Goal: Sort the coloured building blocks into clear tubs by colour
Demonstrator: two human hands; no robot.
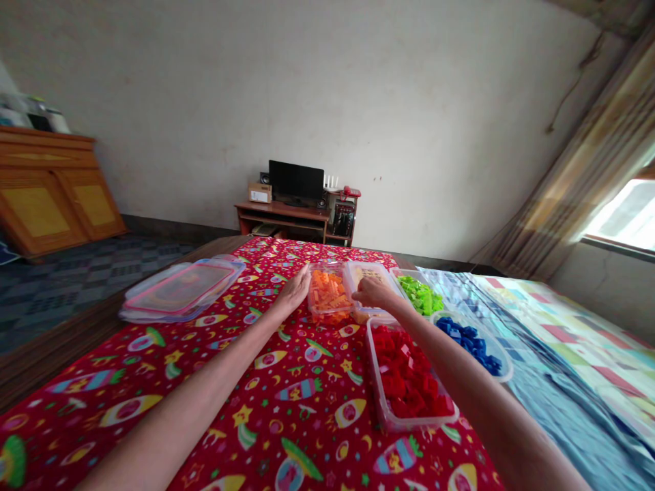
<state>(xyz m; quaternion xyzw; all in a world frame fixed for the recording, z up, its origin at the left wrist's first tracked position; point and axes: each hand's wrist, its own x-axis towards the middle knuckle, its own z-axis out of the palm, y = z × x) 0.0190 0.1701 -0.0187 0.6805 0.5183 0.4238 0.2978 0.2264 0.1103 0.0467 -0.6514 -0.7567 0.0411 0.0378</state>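
Observation:
My left hand [297, 290] rests against the left side of a clear plastic container [310, 308] filled with orange building blocks [330, 293]. Its fingers are stretched out along the wall. Curled fingers of my right hand [369, 292] reach the edge where this container meets a white-rimmed container [350, 271] of beige pieces [376, 273]. What those fingertips pinch, if anything, is hidden. Beneath my right forearm stands a container [376, 375] of red blocks [404, 375]. Farther right are bright green blocks [420, 294] and dark blue blocks [471, 344], each in a plastic container.
Stacked clear lids [181, 290], one edged in pink, lie on the left of the red patterned cloth [307, 382]. A light blue sheet and a checked cloth [578, 320] spread at right. Beyond stand a desk [286, 211] with a monitor [297, 181] and a wooden cabinet [56, 198].

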